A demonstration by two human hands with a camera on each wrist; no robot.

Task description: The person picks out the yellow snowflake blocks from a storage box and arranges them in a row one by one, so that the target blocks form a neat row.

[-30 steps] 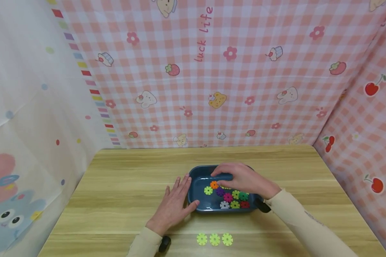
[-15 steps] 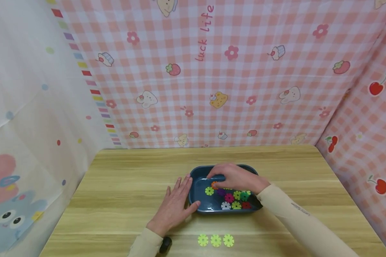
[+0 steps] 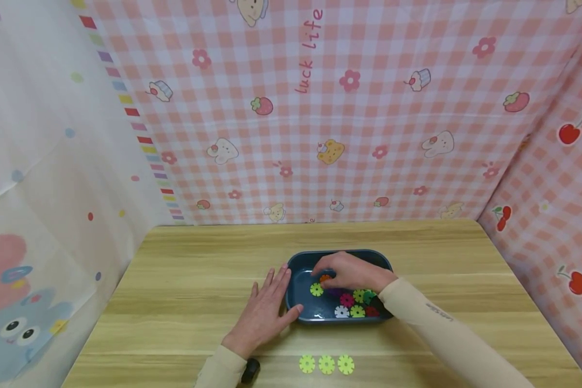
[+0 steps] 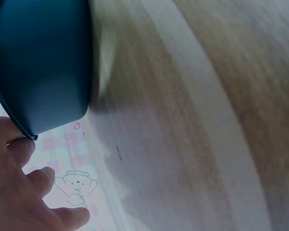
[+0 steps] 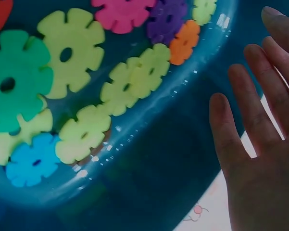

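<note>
A dark blue tray [image 3: 339,321] holds several notched plastic discs, among them a yellow-green disc [image 3: 317,289], an orange disc [image 3: 325,278] and a white disc [image 3: 341,312]. My left hand [image 3: 262,319] rests against the tray's left end, fingers spread at the rim. In the left wrist view its fingertips touch the tray's edge. My right hand [image 3: 351,272] reaches into the tray, thumb and forefinger apart over the orange and yellow-green discs. Seen in the right wrist view, the right hand [image 5: 264,139] has extended fingers, and nothing shows in it. Its wrist hides some discs.
In front of the tray, three yellow-green discs [image 3: 326,364] lie in a row on the wooden table [image 3: 184,302]. A pink checked cloth [image 3: 281,129] hangs behind the table, with more printed cloth at both sides.
My right hand has shifted a little left and nearer within the tray, its thumb coming close to the yellow-green disc. The left hand stays at the tray's end.
</note>
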